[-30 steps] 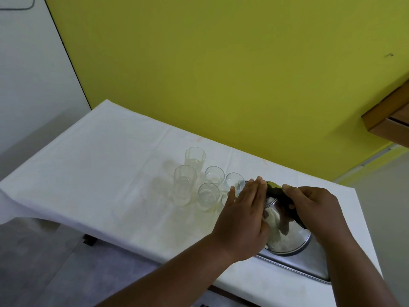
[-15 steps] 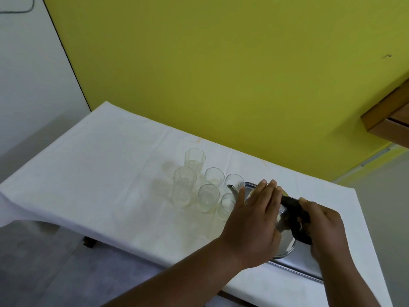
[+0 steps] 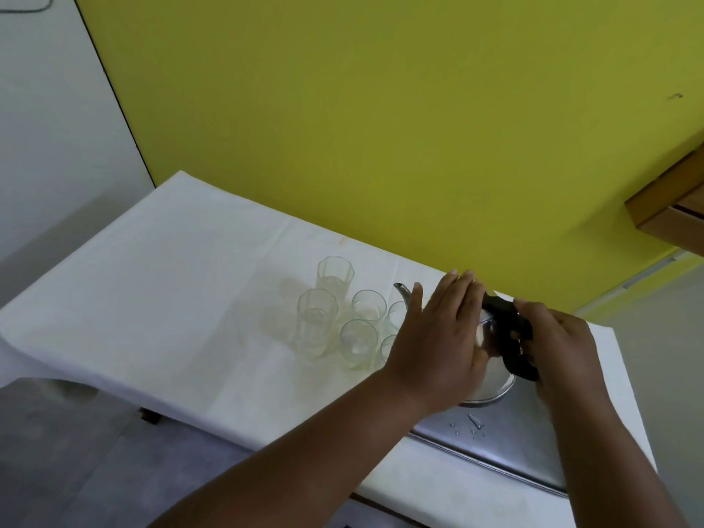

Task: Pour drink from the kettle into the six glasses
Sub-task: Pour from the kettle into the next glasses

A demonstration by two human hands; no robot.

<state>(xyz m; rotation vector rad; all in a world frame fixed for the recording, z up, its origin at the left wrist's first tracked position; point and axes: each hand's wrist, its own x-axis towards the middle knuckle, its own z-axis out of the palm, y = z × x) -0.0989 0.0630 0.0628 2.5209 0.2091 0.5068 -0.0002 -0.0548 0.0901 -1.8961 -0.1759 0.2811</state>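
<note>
A single wide-angle view from the wearer's head looks forward and steeply down, tilted so the white-covered table [image 3: 160, 283] runs diagonally from lower left toward the right edge. The yellow wall [image 3: 381, 127] fills the upper and middle frame. Both forearms enter from the bottom edge, close to the lens, meeting right of centre.
</note>
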